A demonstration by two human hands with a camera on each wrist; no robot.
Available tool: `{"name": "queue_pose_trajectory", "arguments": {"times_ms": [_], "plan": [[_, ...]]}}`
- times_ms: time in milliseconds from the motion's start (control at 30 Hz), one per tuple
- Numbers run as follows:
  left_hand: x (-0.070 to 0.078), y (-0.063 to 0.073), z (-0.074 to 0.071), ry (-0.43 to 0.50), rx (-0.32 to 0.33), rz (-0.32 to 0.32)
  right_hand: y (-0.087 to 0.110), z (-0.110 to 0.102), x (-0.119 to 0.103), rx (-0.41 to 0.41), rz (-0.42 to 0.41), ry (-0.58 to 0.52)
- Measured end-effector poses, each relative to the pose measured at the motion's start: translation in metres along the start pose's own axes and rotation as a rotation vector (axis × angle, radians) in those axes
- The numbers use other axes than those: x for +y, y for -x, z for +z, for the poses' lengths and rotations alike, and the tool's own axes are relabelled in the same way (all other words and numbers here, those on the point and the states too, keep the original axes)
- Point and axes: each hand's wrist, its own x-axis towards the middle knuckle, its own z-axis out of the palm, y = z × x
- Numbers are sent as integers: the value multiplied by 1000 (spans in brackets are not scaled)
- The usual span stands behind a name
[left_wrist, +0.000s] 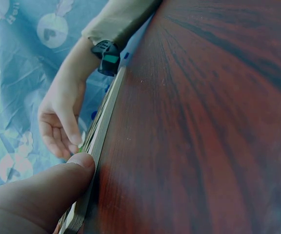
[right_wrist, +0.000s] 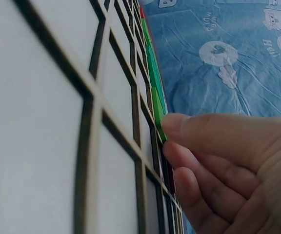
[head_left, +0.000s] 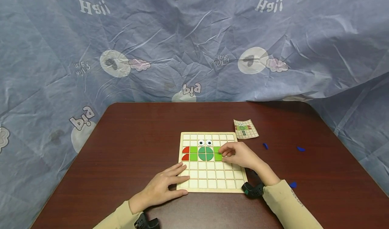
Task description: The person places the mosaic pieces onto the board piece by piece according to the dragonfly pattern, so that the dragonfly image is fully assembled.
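A pale wooden grid board (head_left: 211, 190) lies on the table. On it sit two eye pieces (head_left: 201, 143), a dark green circle (head_left: 202, 153) of quarter pieces, two red quarter-circles (head_left: 185, 157) and light green squares (head_left: 193, 157) on both sides. My right hand (head_left: 240, 153) pinches at the lower right-hand green square tile (head_left: 218, 157) with thumb and index finger; the fingertips partly hide its edge. My left hand (head_left: 165, 184) rests spread on the board's left edge, fingers on top. In the left wrist view its thumb (left_wrist: 57, 192) touches the board's side.
A card (head_left: 245, 129) printed with a similar gridded figure lies beyond the board's upper right corner. Small blue pieces (head_left: 301, 149) are scattered to the right, one near the right sleeve (head_left: 288, 202). A patterned blue cloth (head_left: 170, 53) hangs behind the table.
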Motion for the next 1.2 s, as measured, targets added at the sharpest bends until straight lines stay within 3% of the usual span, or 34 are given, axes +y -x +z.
{"name": "queue_pose_trajectory", "arguments": {"times_ms": [533,967,1200], "plan": [[-1,0,0,0,2,0,20,-44,2,56,33,-68],[0,0,0,1,-2,-3,37,-59,26,-90,70,-25],[0,0,0,2,0,-5,48,-65,36,-135,90,-74]]}}
